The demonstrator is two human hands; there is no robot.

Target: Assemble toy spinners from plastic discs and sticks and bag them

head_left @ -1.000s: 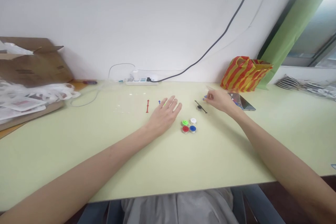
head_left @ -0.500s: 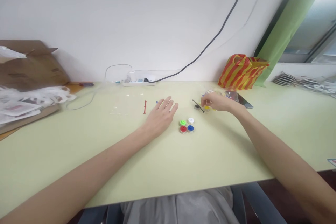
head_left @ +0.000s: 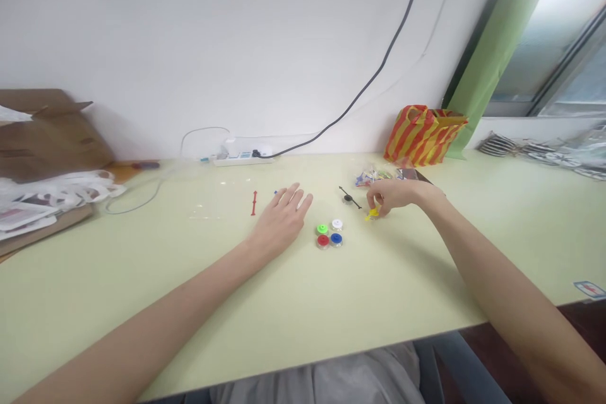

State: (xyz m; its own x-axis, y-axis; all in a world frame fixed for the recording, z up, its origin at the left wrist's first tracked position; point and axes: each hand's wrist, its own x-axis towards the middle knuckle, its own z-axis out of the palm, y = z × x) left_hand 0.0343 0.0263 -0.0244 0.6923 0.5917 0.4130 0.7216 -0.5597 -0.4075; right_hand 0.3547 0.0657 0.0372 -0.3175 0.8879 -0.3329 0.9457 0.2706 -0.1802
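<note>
My left hand [head_left: 281, 221] lies flat on the table with fingers spread, partly covering a small blue piece [head_left: 276, 192]. Left of it lies a thin red rod with arrow-shaped ends [head_left: 254, 203]. My right hand [head_left: 386, 196] has its fingertips closed on a small yellow piece [head_left: 372, 213] just above or on the tabletop; the fingers hide part of it. Between the hands stand small round pieces with clear bases: a green one [head_left: 322, 228], a white one [head_left: 337, 225], a red one [head_left: 322, 241] and a blue one [head_left: 336, 239]. A black rod [head_left: 354, 199] lies across a black round piece [head_left: 347, 200].
Behind my right hand lie a clear bag of small coloured parts [head_left: 367, 176] and a dark flat device [head_left: 411, 174]. A striped bag [head_left: 423, 136] stands by the wall. A power strip [head_left: 241, 160] sits at the back, a cardboard box [head_left: 47, 136] at left.
My right hand has moved slightly toward me and away from the black piece, with the yellow piece at its fingertips. My left hand stays put. The whole view has shifted a little.
</note>
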